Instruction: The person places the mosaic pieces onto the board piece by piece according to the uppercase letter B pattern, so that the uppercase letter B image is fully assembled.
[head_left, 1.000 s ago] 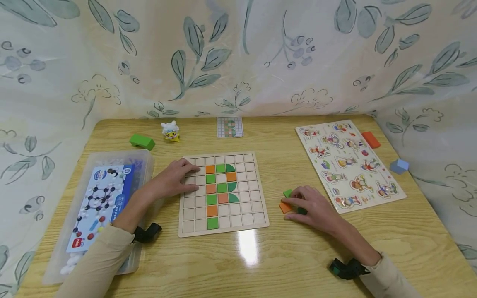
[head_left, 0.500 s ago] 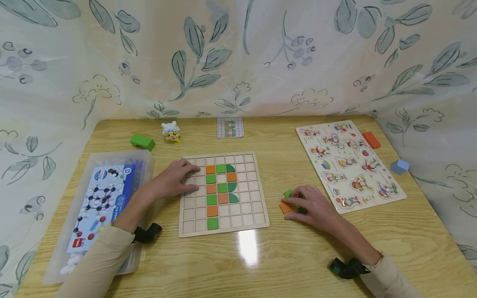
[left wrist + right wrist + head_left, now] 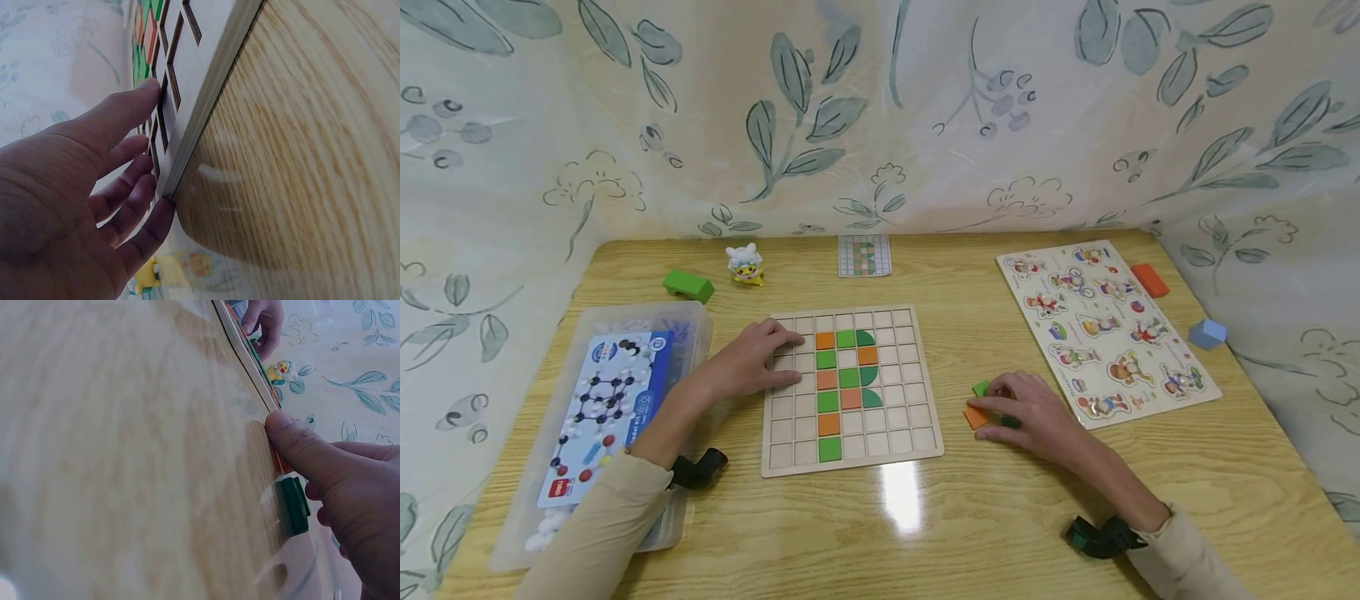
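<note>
My left hand (image 3: pixel 751 360) rests at the left edge of a wooden grid board (image 3: pixel 895 433), thumb and fingers spread and loosely bent over its left column; the left wrist view shows fingertips touching its rim. On the board lie orange tiles (image 3: pixel 828 424), green tiles (image 3: pixel 829 449) and dark green rounded pieces (image 3: pixel 870 397). To the right of the board, my right hand (image 3: pixel 1026 417) rests on the table, its index finger and thumb beside a loose orange tile (image 3: pixel 976 417). A green tile (image 3: pixel 981 388) lies beyond it. Dark green pieces (image 3: pixel 294 506) sit partly under the palm.
A pattern card (image 3: pixel 863 256) and a small figurine (image 3: pixel 744 264) stand at the back. On the left are a green block (image 3: pixel 688 286) and a plastic box (image 3: pixel 694 367) with a molecule kit card. A picture puzzle (image 3: pixel 1078 346), red block (image 3: pixel 1150 280) and blue block (image 3: pixel 1207 334) lie right.
</note>
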Demonstrator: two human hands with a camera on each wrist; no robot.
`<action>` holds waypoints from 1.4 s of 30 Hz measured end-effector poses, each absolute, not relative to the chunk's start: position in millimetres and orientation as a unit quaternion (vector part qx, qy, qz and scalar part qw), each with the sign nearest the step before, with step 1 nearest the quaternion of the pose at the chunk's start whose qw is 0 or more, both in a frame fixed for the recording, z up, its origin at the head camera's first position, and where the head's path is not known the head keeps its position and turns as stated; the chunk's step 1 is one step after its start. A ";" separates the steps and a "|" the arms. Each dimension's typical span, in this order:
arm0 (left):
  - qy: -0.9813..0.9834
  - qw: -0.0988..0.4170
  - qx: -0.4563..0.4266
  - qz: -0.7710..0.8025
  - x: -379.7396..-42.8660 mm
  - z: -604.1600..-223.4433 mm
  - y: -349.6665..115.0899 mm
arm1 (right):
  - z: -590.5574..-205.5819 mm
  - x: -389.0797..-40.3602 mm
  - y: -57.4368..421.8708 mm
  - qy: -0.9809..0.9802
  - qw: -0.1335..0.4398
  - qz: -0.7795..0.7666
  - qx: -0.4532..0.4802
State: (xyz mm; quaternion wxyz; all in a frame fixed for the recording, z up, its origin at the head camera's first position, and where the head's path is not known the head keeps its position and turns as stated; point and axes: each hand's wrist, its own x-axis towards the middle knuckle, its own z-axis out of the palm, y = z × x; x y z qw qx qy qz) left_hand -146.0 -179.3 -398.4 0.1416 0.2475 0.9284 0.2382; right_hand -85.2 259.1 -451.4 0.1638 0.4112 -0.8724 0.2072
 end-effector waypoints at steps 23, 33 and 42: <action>0.927 0.146 0.250 0.240 -146.2 -399.1 -179.8 | -448.6 -83.7 259.1 -0.889 0.136 0.181 0.399; 0.927 0.142 0.253 0.240 -146.1 -396.7 -178.7 | -446.3 -83.4 257.7 -0.891 0.143 0.152 0.404; 0.928 0.146 0.249 0.238 -145.7 -395.8 -178.5 | -444.4 -81.5 255.1 -0.892 0.142 0.155 0.401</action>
